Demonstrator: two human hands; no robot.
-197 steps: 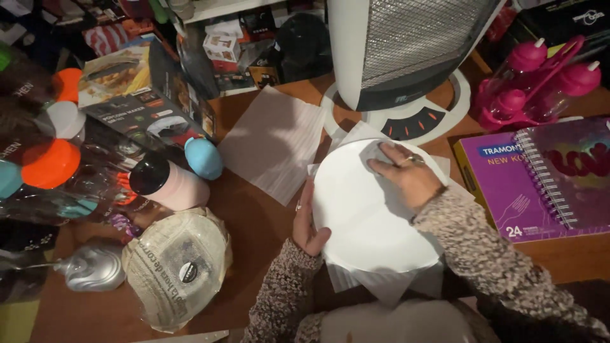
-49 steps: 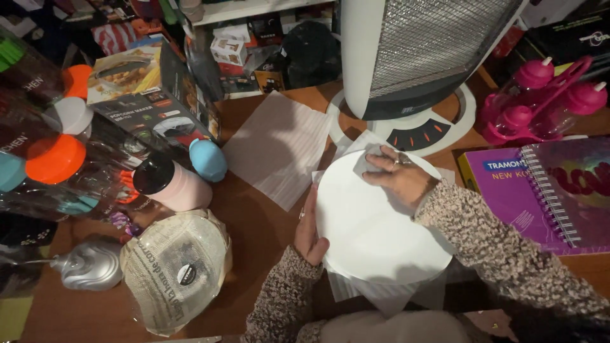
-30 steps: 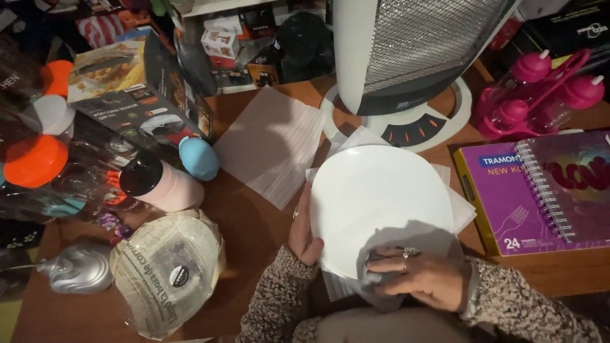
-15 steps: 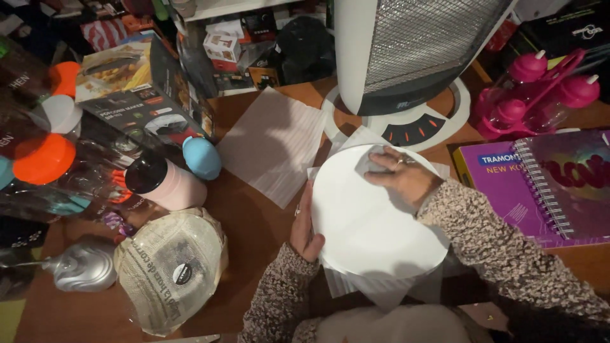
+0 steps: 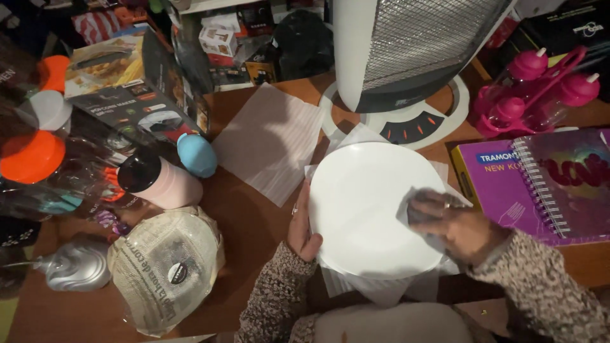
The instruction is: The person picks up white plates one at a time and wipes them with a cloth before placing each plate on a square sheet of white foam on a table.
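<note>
A round white plate [image 5: 362,203] lies on a wooden table over sheets of white paper. My left hand [image 5: 303,225] grips the plate's left rim, thumb on top. My right hand [image 5: 459,223] presses a small grey cloth [image 5: 414,206] against the plate's right side, fingers closed over it. Both arms wear speckled knit sleeves.
A white ridged paper sheet [image 5: 270,141] lies left of the plate. A tall heater [image 5: 406,51] stands behind it. A purple box and spiral notebook [image 5: 540,184] sit right, pink bottles [image 5: 540,82] behind. A newspaper-wrapped bundle [image 5: 166,267], pink cup [image 5: 155,181] and boxes crowd the left.
My right hand with the cloth has gone from the plate's far edge to its near edge, back to the far edge, and now sits on the right side. The left hand has held still.
</note>
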